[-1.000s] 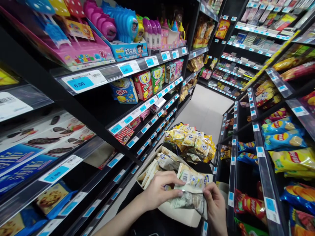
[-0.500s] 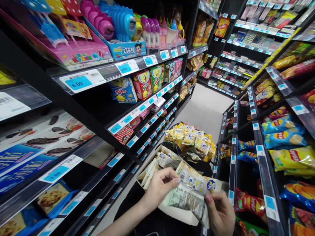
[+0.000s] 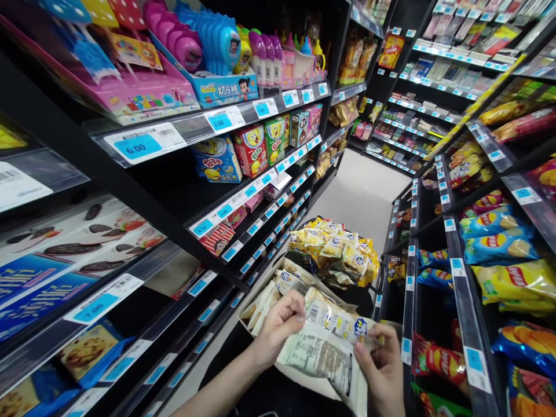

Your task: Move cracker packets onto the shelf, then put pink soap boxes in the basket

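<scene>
Before me, both hands hold a snack packet (image 3: 325, 353) of clear and pale green plastic, its printed text, barcode and blue logo facing up. My left hand (image 3: 282, 327) pinches its upper left edge between thumb and curled fingers. On the opposite side, my right hand (image 3: 382, 362) grips the right edge, thumb on top. Under the packet is an open pale cardboard box (image 3: 308, 383), partly covered by it. More packets (image 3: 264, 301) stand inside the box at its left. Just beyond lies a heap of yellow snack packets (image 3: 336, 249) in a dark container.
Black shelves with price tags (image 3: 136, 147) rise at my left, holding toys, small boxes (image 3: 251, 150) and biscuits. Bags of chips (image 3: 516, 284) fill the right-hand shelves. A pale floor aisle (image 3: 356, 185) runs ahead to a far shelf (image 3: 421, 121).
Both hands have shifted slightly left with the packet. My right hand's fingers have moved up along its right edge, and the packet lies flatter and more spread out.
</scene>
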{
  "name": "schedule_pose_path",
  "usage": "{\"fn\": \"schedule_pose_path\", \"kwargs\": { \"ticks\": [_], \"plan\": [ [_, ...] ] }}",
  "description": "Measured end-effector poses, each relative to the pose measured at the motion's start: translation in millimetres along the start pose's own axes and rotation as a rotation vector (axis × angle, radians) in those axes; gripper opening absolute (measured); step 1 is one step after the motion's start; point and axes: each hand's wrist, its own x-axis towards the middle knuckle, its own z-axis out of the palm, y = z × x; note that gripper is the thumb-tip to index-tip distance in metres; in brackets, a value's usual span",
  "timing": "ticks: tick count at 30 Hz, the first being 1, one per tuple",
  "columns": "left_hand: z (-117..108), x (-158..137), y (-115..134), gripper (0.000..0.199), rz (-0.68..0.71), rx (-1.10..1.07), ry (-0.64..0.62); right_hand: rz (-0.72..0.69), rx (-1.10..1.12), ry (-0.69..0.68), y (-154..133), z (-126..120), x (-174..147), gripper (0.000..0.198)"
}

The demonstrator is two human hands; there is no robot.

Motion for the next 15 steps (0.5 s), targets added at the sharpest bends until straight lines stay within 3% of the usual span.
{"fn": "schedule_pose_path", "kwargs": {
  "ticks": [5,9,11,13,15],
  "plan": [
    [-5,-2,-1,0.032,-0.201,-0.051,0.045,0.016,0.069,-0.039,-2,-9,-2,0.038],
    [-19,-5,12,0.035,-0.160,0.215,-0.199,0.228,0.184,-0.202,-5,-24,-4,0.032],
    [-25,-5,21,0.038,-0.134,0.349,-0.287,0.213,0.235,-0.243,-3,-30,-4,0.047],
    [-26,-5,27,0.038,-0.133,0.459,-0.235,0.136,0.180,-0.226,4,-32,-3,0.060],
    [-24,-5,30,0.028,-0.105,0.593,-0.118,0.079,0.019,-0.179,12,-33,0,0.050]
  ]
}}
